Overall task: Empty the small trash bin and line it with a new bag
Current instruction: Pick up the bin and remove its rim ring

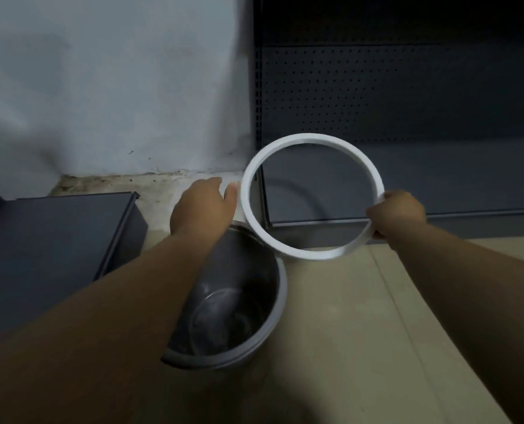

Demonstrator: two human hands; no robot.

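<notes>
white ring is off the bin, right hand curled around its edge, held up over the floor. left hand loose, fingers together beside it. bin looks empty, maybe a clear liner inside? bagging's still left.

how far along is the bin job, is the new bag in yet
Done: the ring is off the bin, which holds no trash that I can see; whether a clear liner sits inside is unclear. In hand: the right hand grips the ring, tilted above the bin; the left hand hovers open by it. Left: fit a bag, press the ring back on.
</notes>
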